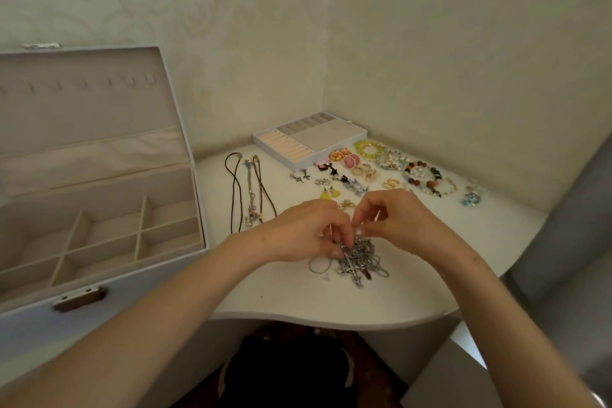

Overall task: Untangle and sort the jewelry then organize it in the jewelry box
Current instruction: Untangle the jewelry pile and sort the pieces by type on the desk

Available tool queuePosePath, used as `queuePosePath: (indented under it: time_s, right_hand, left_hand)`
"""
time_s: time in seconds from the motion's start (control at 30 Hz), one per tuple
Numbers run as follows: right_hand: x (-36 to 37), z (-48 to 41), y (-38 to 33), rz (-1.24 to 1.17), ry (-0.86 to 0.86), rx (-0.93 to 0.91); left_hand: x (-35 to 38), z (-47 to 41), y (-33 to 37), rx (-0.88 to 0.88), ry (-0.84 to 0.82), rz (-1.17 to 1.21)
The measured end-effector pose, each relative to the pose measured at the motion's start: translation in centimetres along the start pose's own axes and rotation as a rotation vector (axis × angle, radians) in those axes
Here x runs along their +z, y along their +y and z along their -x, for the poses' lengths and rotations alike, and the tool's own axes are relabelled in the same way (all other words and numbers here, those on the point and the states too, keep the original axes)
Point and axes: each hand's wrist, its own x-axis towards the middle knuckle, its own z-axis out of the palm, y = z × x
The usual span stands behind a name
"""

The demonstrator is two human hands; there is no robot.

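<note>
Both my hands meet over the tangle of silver chains [359, 258], which lies on the white table [298, 295] just in front of me. My left hand [308, 230] curls its fingers down into the knot and pinches it; my right hand [394, 220] pinches a strand at the top of the same knot. To my left the jewelry box [99, 225] stands with its lid up. Farther back lie a few cord necklaces [245, 189] stretched straight, then earrings [344, 172] and beaded bracelets [420, 172], and the ring tray [308, 139] near the wall.
</note>
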Motion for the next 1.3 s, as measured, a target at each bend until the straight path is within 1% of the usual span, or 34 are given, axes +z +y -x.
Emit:
queuePosePath:
  time_s: [0.07,0.2,0.27,0.37,0.53,0.6,0.67,0.83,0.97,1.03,1.17,1.3]
  right_hand:
    - [0.0,1.1,0.5,0.014,0.001,0.033]
    - [0.3,2.4,0.7,-0.031,-0.029,0.077]
    - [0.6,2.7,0.5,-0.023,-0.065,0.077]
    - [0.9,2.7,0.4,-0.072,-0.085,0.062]
    - [0.8,2.5,0.7,-0.068,-0.016,0.037]
    - [0.8,2.5,0.8,-0.070,0.010,0.027]
    - [0.7,2.5,0.8,-0.126,0.017,0.013]
    - [0.0,2.8,0.8,-0.342,0.022,-0.040]
    - [-0.1,2.8,0.8,-0.326,0.004,-0.107]
    - [0.2,2.8,0.9,-0.325,0.037,-0.120]
    - [0.6,2.6,1.0,-0.316,0.118,-0.124]
    - [0.7,2.5,0.6,-0.306,0.090,-0.132]
  left_hand:
    - [0.7,0.0,-0.1,0.027,0.019,-0.007]
    - [1.1,-0.1,-0.2,0.043,0.051,-0.050]
    - [1.0,-0.2,-0.3,0.040,0.053,-0.073]
    - [1.1,-0.2,-0.6,0.018,0.047,-0.065]
    - [1.2,0.0,-0.7,0.008,0.035,-0.051]
    - [1.1,0.1,-0.6,0.011,0.050,-0.041]
    - [0.9,0.1,-0.5,0.031,0.087,-0.022]
    - [-0.4,0.3,0.1,0.042,0.227,0.248]
    - [-1.0,0.6,0.8,0.016,0.313,0.500]
    - [-1.1,0.6,1.0,0.007,0.323,0.610]
    - [-1.2,0.7,1.2,-0.004,0.303,0.641]
    - [-1.3,0.6,1.2,0.001,0.315,0.616]
